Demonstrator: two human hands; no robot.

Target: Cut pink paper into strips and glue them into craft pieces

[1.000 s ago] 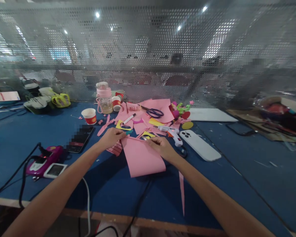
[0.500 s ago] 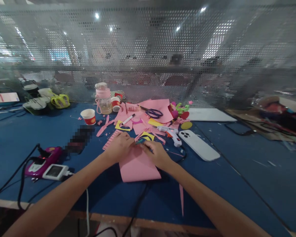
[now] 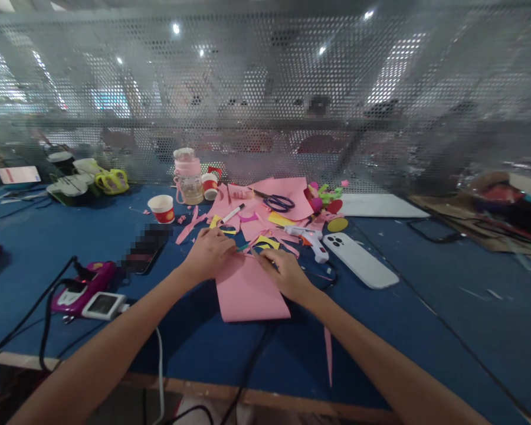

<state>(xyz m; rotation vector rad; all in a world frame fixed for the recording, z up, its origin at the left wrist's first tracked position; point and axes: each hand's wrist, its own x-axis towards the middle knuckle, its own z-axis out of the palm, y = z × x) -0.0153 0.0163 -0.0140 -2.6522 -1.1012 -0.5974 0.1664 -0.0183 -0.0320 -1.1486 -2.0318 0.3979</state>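
A curved pink sheet (image 3: 253, 292), perhaps craft foam or thick paper, lies on the blue table below my hands. My left hand (image 3: 210, 255) has its fingers curled over the sheet's far left edge. My right hand (image 3: 285, 273) pinches the far right edge, thumb and fingers close together. Between the fingertips shows a small teal strip (image 3: 243, 248), partly hidden, too small to name. Just beyond my hands lie yellow cut-outs (image 3: 268, 242), pink scraps and a white marker (image 3: 233, 213). A white glue gun (image 3: 307, 237) rests to the right of them.
Dark-handled scissors (image 3: 279, 203) lie on pink sheets behind. A white phone (image 3: 360, 260) is at right, a dark phone (image 3: 148, 251) at left. A paper cup (image 3: 161, 209), a bottle (image 3: 188, 180) and a purple power strip (image 3: 86, 286) with cables stand leftward.
My left hand has shifted slightly up and away from my right hand, so the gap between the fingertips is wider. The pink sheet's near end stays almost in place.
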